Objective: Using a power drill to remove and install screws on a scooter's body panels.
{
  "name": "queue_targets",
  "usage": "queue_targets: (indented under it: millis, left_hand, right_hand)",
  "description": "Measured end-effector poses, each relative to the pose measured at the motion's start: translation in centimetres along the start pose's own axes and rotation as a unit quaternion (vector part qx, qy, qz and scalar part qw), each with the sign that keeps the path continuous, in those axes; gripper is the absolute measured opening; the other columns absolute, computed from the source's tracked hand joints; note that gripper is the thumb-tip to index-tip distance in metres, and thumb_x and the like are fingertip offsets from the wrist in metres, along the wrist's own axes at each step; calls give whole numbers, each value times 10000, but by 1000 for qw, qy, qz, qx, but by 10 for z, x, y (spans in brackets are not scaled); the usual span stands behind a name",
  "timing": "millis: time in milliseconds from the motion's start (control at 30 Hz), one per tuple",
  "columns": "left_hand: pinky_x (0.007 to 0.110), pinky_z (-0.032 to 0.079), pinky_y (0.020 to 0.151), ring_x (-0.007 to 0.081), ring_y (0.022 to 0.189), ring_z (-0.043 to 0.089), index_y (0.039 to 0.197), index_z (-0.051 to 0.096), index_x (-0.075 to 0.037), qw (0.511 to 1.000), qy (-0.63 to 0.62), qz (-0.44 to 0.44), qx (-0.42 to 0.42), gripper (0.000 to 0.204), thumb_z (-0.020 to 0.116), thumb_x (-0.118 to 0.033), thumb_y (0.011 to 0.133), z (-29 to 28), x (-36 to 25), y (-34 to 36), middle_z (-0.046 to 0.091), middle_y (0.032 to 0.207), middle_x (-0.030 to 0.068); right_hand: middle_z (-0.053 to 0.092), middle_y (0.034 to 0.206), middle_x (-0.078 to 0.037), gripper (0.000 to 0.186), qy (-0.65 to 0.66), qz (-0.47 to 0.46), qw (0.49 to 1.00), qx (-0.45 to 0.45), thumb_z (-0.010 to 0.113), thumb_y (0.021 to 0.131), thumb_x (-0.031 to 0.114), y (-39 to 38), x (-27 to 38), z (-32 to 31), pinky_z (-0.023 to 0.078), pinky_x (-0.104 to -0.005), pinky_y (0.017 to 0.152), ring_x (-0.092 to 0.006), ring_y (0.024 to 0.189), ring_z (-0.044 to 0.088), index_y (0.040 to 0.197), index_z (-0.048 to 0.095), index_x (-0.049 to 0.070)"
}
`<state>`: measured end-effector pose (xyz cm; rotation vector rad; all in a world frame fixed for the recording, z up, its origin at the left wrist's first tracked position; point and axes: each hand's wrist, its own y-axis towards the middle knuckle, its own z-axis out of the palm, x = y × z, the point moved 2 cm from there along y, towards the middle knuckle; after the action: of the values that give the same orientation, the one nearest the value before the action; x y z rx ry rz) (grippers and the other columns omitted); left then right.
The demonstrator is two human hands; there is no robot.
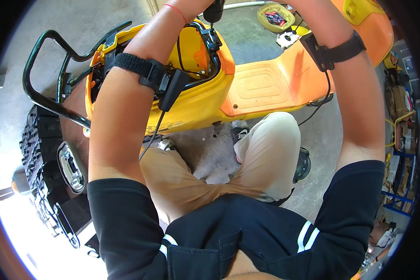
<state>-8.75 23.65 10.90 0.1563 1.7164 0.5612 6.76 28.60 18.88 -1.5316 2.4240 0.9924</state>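
Note:
Both forearms reach up past the top edge, so my left hand and my right hand are out of the picture. Beside my left wrist, the black nose of what looks like a power drill (213, 12) points down at a black bracket (212, 41) on the scooter's frame. Which hand holds the drill is hidden. The yellow and orange scooter (186, 109) has its seat area uncovered, showing black tubing and cables inside. Its orange footboard (261, 88) extends to the right, below my right forearm (354, 93).
A black tubular rack (30, 70) juts out at the scooter's left end. Beyond the footboard, a yellow tray (275, 17) with small parts lies near a white toothed part (287, 39). Black strap devices with cables sit on both forearms. Shelving (399, 177) stands at far right.

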Motion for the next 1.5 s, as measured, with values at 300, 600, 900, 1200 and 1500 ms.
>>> queue_targets:
  millis: [300,600,900,1200,1500]
  left_hand:
    - [266,501,681,96,784,595,1203,579,-66,994,-88,-7,61,434,831,-245,898,-2,-5,-2,641,927,0]
    - [281,515,788,107,881,607,1246,586,-64,985,-163,10,58,449,827,-193,890,-3,-11,0,649,1023,15]
    - [307,521,861,148,946,620,1299,574,-58,982,-178,1,63,461,795,-151,905,-6,-14,0,655,1092,36]
    - [293,513,832,134,926,613,1277,581,-68,980,-185,6,74,418,778,-170,924,-4,-9,1,652,1071,32]
    - [294,515,819,132,910,624,1238,589,-70,986,-153,-4,64,376,774,-182,931,-5,-6,-2,662,1033,27]
  right_hand:
    - [707,1025,-233,365,2,18,1000,19,696,780,183,3,-3,-1,573,-494,851,-409,989,698,1079,614,-9]
    - [711,1049,-250,415,10,28,999,45,706,776,179,9,-5,-9,576,-491,861,-419,993,701,1126,607,-22]
    - [722,1017,-241,433,-4,4,999,50,703,786,164,14,-2,-13,583,-488,846,-411,969,712,1161,595,-23]
    - [721,1020,-243,406,-5,8,999,42,710,767,147,12,-1,-14,582,-482,852,-405,983,712,1124,618,-25]
    - [721,1008,-236,403,8,4,1000,30,715,757,140,10,3,-12,578,-485,845,-408,978,709,1113,621,-23]
